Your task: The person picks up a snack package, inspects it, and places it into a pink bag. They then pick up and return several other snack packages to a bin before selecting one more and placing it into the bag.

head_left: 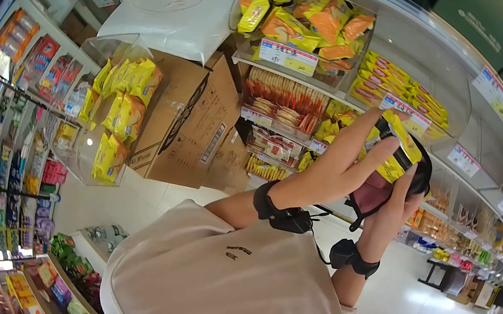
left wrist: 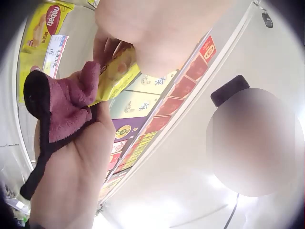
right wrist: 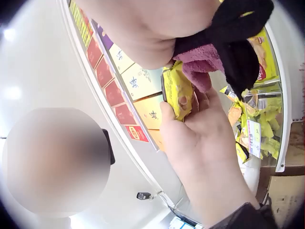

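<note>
Yellow pack pinched between both hands, in front of stocked shelves

The left hand (head_left: 358, 156) has its grip nearly closed on the yellow pack (head_left: 408, 145), the thumb pressed along one side and the fingers curled round it. The right hand (head_left: 392, 214) closes its fingertips on the pack's lower end, its grip narrow too; a black cloth (head_left: 369, 198) with a fuzzy pink lining and thin straps hangs at that hand. The pack is a small, slim pillow of glossy film with a dark stripe and a serrated end, held up tilted before the shelves.

Behind it, a clear plastic tray (head_left: 365, 40) holds crinkled yellow and orange packets (head_left: 294, 29), with a paper price tag (head_left: 286, 58) at its front. Slim yellow packets (head_left: 402, 89) lie stacked in rows to the right. Left of the hands stand a brown cardboard box (head_left: 167, 126) and a smooth white sack (head_left: 173, 7). Black wristbands (head_left: 354, 257) circle both wrists.
</note>
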{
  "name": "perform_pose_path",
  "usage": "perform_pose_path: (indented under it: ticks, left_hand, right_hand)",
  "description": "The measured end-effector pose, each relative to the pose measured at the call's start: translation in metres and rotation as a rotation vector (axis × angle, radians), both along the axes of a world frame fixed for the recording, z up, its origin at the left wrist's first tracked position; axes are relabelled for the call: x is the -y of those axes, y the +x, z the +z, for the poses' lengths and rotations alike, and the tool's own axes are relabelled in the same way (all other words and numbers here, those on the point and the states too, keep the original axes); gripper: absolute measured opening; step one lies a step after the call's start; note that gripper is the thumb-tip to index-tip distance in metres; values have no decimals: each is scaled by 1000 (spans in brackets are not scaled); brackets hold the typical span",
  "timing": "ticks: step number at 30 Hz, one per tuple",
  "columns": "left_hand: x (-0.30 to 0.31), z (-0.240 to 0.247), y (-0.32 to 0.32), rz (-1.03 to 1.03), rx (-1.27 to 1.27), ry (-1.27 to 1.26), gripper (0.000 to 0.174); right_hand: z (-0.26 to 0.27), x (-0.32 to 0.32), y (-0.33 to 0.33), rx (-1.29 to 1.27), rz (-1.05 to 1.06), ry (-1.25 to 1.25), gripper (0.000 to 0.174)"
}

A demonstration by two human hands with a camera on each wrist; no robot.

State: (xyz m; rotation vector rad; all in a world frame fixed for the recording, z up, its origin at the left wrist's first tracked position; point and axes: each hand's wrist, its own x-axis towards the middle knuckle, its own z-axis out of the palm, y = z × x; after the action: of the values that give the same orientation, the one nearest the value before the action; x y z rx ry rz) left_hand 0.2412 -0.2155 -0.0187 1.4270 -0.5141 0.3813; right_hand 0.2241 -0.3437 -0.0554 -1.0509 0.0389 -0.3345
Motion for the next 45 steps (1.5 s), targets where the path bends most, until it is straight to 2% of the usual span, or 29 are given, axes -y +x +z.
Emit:
perform_pose_path:
  ticks: [4,7,9,11,13,15,18,21,23,24,28,31,32,37,41,42,45]
  left_hand:
    - [-5,-2,1,-54,-67,-66,42]
    - [-23,10,-2,-97,-91,146,47]
    - [-31,8,0,-163,-176,105,50]
    - [-35,6,0,-125,-207,63,50]
    - [-36,5,-2,-23,-190,17,48]
    - [-38,4,-2,2,-182,-36,45]
    - [-37,5,-4,-37,-202,-192,44]
    - [-51,9,-2,-65,-218,-324,41]
    - [-67,0,5,-89,-206,-444,41]
    - [-72,4,5,-68,-167,-579,43]
    - [-110,-3,21,760,250,-4,48]
    - [-129,2,36,880,396,95,52]
    - [-135,2,45,942,441,209,51]
    - [-147,-5,90,961,476,181,42]
    - [-152,-5,109,969,567,253,43]
    - [-151,-5,115,964,588,252,44]
    - [-145,-9,131,963,620,143,45]
  right_hand:
    - [-2,-3,8,133,-263,-394,27]
    - [2,1,13,113,-439,-650,29]
    - [10,-2,13,88,-409,-530,31]
    - [17,-10,12,90,-405,-366,32]
    - [18,-14,16,170,-537,-330,37]
    - [20,-20,13,292,-557,-444,38]
    - [19,-32,12,404,-235,-867,45]
    - [5,-41,19,405,-256,-938,37]
    - [3,-36,20,228,-101,-811,31]
    - [-2,-38,23,130,-88,-667,30]
    - [3,-46,33,46,-144,-441,49]
    - [6,-57,30,-5,-167,-442,45]
    - [7,-62,27,-23,-164,-467,45]
    - [8,-74,18,-14,-132,-511,45]
    - [-1,-69,14,-145,-263,-510,47]
    - [-3,-68,12,-147,-238,-460,47]
    - [-8,-73,6,-174,-310,-394,45]
